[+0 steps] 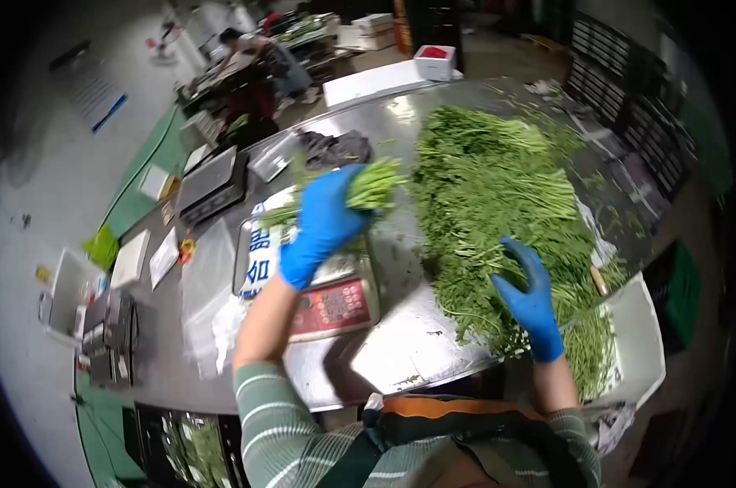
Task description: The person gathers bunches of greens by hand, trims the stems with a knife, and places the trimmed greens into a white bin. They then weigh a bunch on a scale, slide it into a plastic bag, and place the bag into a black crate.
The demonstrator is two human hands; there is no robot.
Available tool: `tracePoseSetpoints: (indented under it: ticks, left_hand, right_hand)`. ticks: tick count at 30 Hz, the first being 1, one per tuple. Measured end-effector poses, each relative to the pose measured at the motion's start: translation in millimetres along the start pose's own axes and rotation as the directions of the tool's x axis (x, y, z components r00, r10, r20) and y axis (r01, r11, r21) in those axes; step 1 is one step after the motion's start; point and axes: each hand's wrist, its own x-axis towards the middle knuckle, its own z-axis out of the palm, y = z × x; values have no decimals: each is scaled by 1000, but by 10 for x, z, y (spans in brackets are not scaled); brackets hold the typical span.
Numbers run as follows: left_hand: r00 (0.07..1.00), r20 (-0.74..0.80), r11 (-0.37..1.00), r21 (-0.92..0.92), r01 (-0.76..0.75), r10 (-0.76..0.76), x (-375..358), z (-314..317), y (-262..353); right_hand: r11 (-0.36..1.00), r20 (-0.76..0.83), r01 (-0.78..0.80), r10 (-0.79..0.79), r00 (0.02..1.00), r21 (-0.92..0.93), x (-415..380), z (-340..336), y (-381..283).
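Note:
My left hand (pixel 327 215), in a blue glove, is closed around a bunch of leafy greens (pixel 376 185), its pale cut stems pointing right. It is held above a weighing scale (pixel 335 309) with a red front panel, which my hand and forearm partly cover. A white plastic sheet with blue lettering (pixel 258 252) lies over a tray by the scale. On the right, a big heap of the same greens (pixel 498 203) spreads across the metal table (pixel 408 342). Over the near part of that heap is my right hand (pixel 530 297), also gloved, fingers apart with nothing held.
Clear plastic bags (pixel 209 285) and a dark scale (pixel 213 187) are on the left. A dark crumpled cloth (pixel 335 149) lies at the back. At the near right stands a white bin (pixel 644 342) with stems inside. Another person (pixel 282 65) bends over a far table.

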Motion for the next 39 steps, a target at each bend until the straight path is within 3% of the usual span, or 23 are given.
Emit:
tracePoseSetpoints:
  ticks: [1, 3, 4, 6, 7, 9, 10, 11, 13, 15, 16, 17, 19, 20, 23, 24, 26, 27, 29, 32, 36, 38, 39]
  left_hand:
    - [996, 68, 968, 242, -68, 53, -29, -150, -232]
    - [946, 276, 904, 426, 40, -172, -209, -217, -747]
    - [849, 407, 876, 465, 125, -337, -374, -206, -997]
    - [688, 596, 907, 334, 256, -414, -953, -49, -1781]
    - [612, 655, 843, 71, 533, -442, -1365, 149, -2336]
    - [619, 590, 767, 1, 642, -519, -1175, 58, -2056]
    - [642, 578, 804, 44, 593, -505, -1091, 3, -2056]
    - [732, 530, 902, 203, 380, -428, -976, -96, -1976]
    - [742, 468, 825, 528, 200, -480, -599, -284, -1363]
    - [792, 410, 887, 294, 356, -453, -434, -246, -1133]
    - [816, 420, 918, 187, 351, -397, -360, -195, -955]
    - [829, 435, 933, 83, 351, -351, -336, -65, -875]
    - [851, 463, 956, -22, 291, -249, -201, 151, -547]
    - [851, 485, 966, -46, 254, -201, -127, 278, -388]
    - [823, 560, 969, -139, 204, -93, 160, 681, 90]
    - [840, 543, 975, -181, 132, -13, 236, 873, 183]
    - [848, 513, 961, -276, 16, 134, 387, 1270, 381]
    - [841, 502, 944, -330, -27, 200, 462, 1442, 513]
    - [801, 556, 941, -337, -27, 222, 585, 1790, 756]
    - [820, 467, 941, -231, -248, 331, 709, 2397, 980]
    - [894, 262, 927, -10, -374, 363, 841, 2857, 1131]
    - [853, 480, 968, 31, -251, 205, 891, 2941, 1158]
    - [846, 492, 968, 27, -248, 203, 901, 2965, 1161]
  right_hand:
    - [999, 15, -40, 40, 999, 1, -41, 5, 57]
    - [996, -5, -94, 94, 996, 3, -109, 32, 160]
    - [993, -8, -112, 111, 994, -40, -116, 24, 226]
    - [985, -23, -86, 84, 996, -146, -49, -34, 289]
    - [982, -9, -94, 94, 996, -166, 24, -85, 337]
    - [948, 23, -53, 64, 998, -314, 245, -239, 501]
    - [904, 40, -18, 38, 998, -428, 384, -328, 690]
    - [844, 73, 29, 12, 997, -536, 538, -424, 920]
    - [645, 124, 98, -5, 992, -758, 859, -611, 1296]
    - [308, 200, 208, -59, 978, -929, 1070, -687, 1623]
    - [244, 241, 230, 14, 970, -942, 1120, -714, 1762]
    - [252, 250, 239, 10, 968, -938, 1183, -723, 1786]
    - [346, 232, 84, 412, 881, -935, 1348, -725, 1788]
    - [325, 289, 126, 521, 803, -937, 1443, -720, 1929]
    - [289, 343, 221, 497, 797, -932, 1428, -766, 1777]
    - [282, 376, 283, 366, 851, -916, 1367, -813, 1620]
    - [369, 317, 225, 210, 925, -902, 1242, -850, 1732]
    - [433, 291, 132, 326, 899, -892, 1197, -851, 1786]
    - [460, 279, 95, 351, 894, -883, 1149, -848, 1875]
    - [410, 315, 241, 122, 941, -880, 1173, -821, 2023]
    - [395, 351, 305, 47, 935, -866, 1315, -932, 1505]
    - [384, 364, 323, 36, 931, -865, 1307, -934, 1499]
    - [376, 375, 339, 26, 926, -862, 1279, -932, 1501]
